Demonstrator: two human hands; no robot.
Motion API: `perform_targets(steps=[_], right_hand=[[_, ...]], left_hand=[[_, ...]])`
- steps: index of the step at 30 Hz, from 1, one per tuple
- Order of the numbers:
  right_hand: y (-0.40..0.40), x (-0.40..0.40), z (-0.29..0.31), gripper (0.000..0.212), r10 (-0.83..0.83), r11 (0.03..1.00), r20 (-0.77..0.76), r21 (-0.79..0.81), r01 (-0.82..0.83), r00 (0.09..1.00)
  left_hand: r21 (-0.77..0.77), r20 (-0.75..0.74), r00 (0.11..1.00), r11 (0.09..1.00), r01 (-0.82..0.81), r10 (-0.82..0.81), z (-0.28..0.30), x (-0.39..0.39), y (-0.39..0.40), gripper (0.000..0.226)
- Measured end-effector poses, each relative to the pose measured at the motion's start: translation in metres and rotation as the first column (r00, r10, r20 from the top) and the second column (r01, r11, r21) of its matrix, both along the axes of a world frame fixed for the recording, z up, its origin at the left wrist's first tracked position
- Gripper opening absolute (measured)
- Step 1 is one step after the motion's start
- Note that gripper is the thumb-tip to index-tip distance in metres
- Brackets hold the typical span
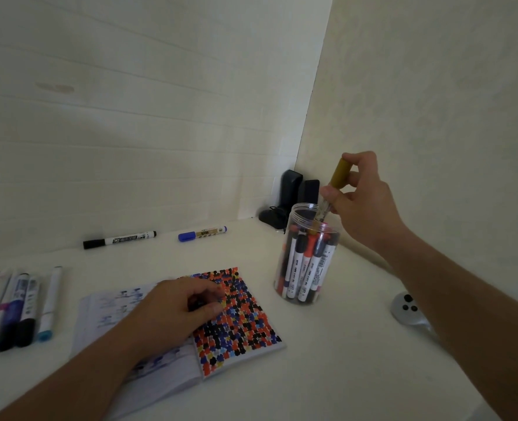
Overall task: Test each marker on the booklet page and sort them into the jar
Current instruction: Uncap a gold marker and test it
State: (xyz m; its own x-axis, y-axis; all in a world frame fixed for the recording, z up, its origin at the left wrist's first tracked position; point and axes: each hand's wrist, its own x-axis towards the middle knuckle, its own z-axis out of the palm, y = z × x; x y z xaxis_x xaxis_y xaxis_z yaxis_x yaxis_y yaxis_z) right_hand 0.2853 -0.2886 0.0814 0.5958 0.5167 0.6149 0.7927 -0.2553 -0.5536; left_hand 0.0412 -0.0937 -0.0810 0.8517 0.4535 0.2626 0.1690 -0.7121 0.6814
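A clear plastic jar [307, 256] stands at centre right with several markers upright inside. My right hand [364, 205] pinches a marker with a mustard-yellow cap [339, 173], its lower end inside the jar's mouth. An open booklet [239, 317] lies in front of me, its right page covered in black, orange, blue and yellow dots. My left hand [175, 314] rests on the booklet with fingers loosely curled over the page; I cannot tell if it holds anything. Several markers [17, 305] lie in a row at the left edge.
A black-capped marker [119, 239] and a blue-capped marker [202, 233] lie by the back wall. Dark objects [291, 199] stand in the corner behind the jar. A silver round thing with black dots [406, 308] lies at the right, by my forearm.
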Motion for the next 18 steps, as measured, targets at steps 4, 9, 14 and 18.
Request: perform_targets(steps=[4,9,14,18], right_hand=[[-0.002,-0.01,-0.002,0.049,0.096,0.988,0.156,-0.135,-0.075,0.983],[0.001,-0.016,-0.001,0.048,0.173,0.966,0.221,-0.227,-0.122,0.96],[0.003,0.003,0.001,0.047,0.012,1.0,-0.109,0.022,-0.009,0.994],[0.005,0.006,-0.007,0.046,0.044,0.994,-0.063,-0.092,-0.05,0.997]], left_hand=[[0.0,-0.002,1.0,1.0,-0.007,0.007,-0.001,0.001,0.0,0.021],[0.009,0.002,1.0,1.0,-0.008,0.008,-0.001,0.001,0.0,0.019],[0.01,0.011,1.0,1.0,-0.01,0.009,-0.001,0.001,0.0,0.016],[0.038,-0.006,1.0,0.999,-0.001,0.002,-0.001,0.002,0.0,0.02]])
